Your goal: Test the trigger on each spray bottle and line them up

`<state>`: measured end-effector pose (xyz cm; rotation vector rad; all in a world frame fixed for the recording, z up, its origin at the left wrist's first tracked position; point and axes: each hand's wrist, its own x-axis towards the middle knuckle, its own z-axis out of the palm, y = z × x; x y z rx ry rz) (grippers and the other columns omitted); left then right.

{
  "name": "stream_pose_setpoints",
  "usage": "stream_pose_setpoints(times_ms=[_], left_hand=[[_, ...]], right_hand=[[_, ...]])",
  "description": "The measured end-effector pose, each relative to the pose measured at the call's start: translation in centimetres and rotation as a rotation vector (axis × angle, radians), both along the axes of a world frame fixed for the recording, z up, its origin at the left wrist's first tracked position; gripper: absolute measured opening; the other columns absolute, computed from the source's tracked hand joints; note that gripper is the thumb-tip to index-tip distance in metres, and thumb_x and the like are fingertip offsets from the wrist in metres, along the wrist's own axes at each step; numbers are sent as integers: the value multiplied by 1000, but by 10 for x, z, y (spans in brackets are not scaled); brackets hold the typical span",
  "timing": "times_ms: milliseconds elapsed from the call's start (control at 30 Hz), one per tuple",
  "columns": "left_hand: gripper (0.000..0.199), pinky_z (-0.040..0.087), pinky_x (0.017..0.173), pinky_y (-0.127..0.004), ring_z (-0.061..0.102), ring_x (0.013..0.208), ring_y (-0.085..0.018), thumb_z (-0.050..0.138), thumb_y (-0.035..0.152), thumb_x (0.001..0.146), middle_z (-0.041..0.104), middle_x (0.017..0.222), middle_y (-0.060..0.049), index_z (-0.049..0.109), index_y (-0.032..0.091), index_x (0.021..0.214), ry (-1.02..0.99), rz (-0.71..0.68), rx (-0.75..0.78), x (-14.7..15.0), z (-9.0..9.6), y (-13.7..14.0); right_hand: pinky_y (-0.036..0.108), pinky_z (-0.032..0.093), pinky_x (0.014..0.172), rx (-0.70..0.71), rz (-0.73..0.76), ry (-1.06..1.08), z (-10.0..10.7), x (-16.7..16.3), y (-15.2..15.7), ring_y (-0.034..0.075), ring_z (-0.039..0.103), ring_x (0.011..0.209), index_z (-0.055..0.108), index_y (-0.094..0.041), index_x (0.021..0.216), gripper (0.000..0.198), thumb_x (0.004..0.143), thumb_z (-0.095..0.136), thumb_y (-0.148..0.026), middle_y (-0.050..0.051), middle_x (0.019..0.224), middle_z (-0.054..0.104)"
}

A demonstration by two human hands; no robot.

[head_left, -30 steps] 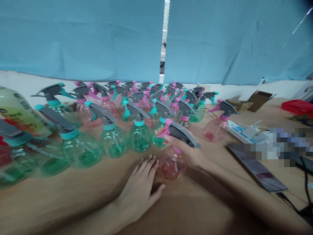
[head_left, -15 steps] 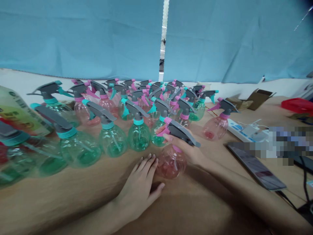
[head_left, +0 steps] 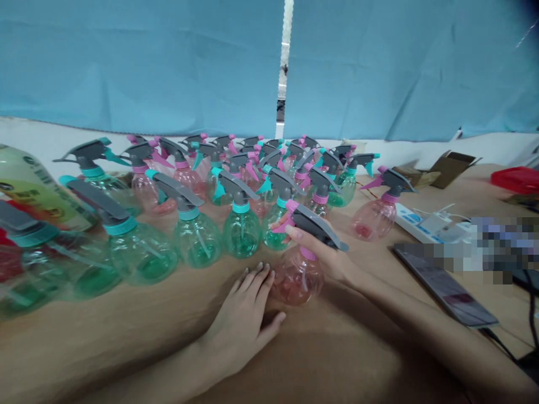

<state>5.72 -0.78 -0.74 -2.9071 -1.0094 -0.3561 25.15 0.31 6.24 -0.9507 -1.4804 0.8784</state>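
A pink spray bottle (head_left: pixel 297 279) with a grey and pink trigger head stands upright on the wooden table (head_left: pixel 320 353). My right hand (head_left: pixel 322 251) grips it round the neck, below the head, with fingers toward the pink trigger. Flat on the table lies my left hand (head_left: pixel 248 306), fingers stretched out, its fingertips close beside the bottle's left side; I cannot tell if they touch it. Just beyond my hands are green spray bottles, one (head_left: pixel 242 233) with a turquoise collar and another (head_left: pixel 197 238) to its left. A second pink spray bottle (head_left: pixel 374 217) stands to the right.
Several more pink and green spray bottles crowd the back of the table. A large printed container (head_left: pixel 42 191) is at the left. On the right lie a phone (head_left: pixel 448 286), a white power strip (head_left: pixel 415 221), cables, an open cardboard box (head_left: pixel 452 171) and a red object (head_left: pixel 516 179).
The view has shifted slightly, so everything sits a little further right. Both hands and the pink spray bottle keep the same places on the table.
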Motion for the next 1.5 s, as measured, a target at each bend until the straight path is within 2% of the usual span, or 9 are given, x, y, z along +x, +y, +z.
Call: stream_pose_setpoints(times_ms=[167,367,533,600,767,967,1233,1333,1500], left_hand=[[58,39,100,-49,44,126,-33,52,43,89,47,138,-20,46,3,131,0,2,-12,1,0,0],[59,38,101,-49,43,127,-32,53,43,89,46,139,-19,45,4,132,-12,-2,-14,1,1,0],[53,38,100,-50,43,127,-33,52,41,89,46,139,-19,48,7,130,-1,-11,-32,1,4,0],[53,38,101,-50,42,127,-33,52,41,89,46,138,-18,47,7,131,-7,-12,-34,0,4,0],[51,38,101,-50,43,127,-32,49,41,90,47,138,-17,47,9,130,-51,-14,-32,-1,2,-1],[54,40,99,-51,44,126,-33,52,40,89,47,138,-18,47,7,131,-21,-5,-45,0,5,-2],[55,39,100,-51,43,126,-33,54,40,89,46,139,-19,47,6,131,5,1,-57,2,7,-2],[54,38,101,-50,42,127,-33,55,39,88,46,138,-19,48,6,131,7,0,-61,1,7,-2],[54,38,100,-50,43,126,-33,53,40,89,47,138,-18,47,7,131,-17,-5,-49,0,5,-2]], right_hand=[[31,47,74,24,-67,-94,5,1,-1,18,59,83,65,-25,88,17,86,57,-39,0,83,64],[29,46,60,15,-132,-133,2,1,-1,16,56,66,65,-27,81,22,85,56,-46,-2,70,58],[28,46,64,103,-103,-152,11,-2,-8,14,53,66,62,-26,79,22,84,57,-46,-3,70,55],[28,45,61,100,-114,-156,12,-2,-9,14,52,63,62,-26,78,23,84,56,-47,-3,67,53],[29,46,64,54,-159,-88,3,0,-5,15,54,69,64,-25,86,20,84,58,-44,-1,73,57],[29,48,65,42,-186,-8,-9,4,-3,15,59,72,65,-28,86,9,81,64,-36,-1,78,63],[29,49,69,43,-136,10,-5,1,-2,14,59,69,65,-25,80,10,82,64,-35,-2,73,62],[28,49,70,37,-138,16,-5,1,-3,14,59,69,65,-25,79,10,82,64,-34,-2,73,62],[28,48,72,62,-61,7,-3,2,-2,14,58,75,65,-24,82,13,84,61,-36,-1,79,62]])
